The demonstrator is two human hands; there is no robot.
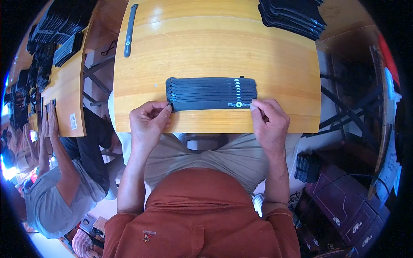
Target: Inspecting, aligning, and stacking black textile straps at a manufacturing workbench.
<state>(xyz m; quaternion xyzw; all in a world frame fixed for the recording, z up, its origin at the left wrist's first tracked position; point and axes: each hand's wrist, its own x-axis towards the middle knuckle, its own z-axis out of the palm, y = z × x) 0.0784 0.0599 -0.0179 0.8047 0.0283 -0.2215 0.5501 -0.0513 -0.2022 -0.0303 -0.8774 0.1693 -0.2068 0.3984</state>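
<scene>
Several black fabric straps point(202, 92) lie fanned out in overlapping rows near the front edge of the wooden table. Each strap has rounded ends and pale printing toward its right side. My left hand point(149, 124) pinches the left end of the nearest strap between thumb and fingers. At the opposite end, my right hand point(271, 122) grips the nearest strap's right corner, thumb on top. Whether the fingers hold only this strap or some beneath it as well, I cannot tell.
A single dark strap point(130, 31) lies lengthwise at the table's far left. Stacked black straps point(292, 18) sit at the far right corner. To the left, a co-worker in a grey shirt point(64, 193) sits at another table point(71, 101) bearing black stacks. Purple drawers point(344, 210) stand at lower right.
</scene>
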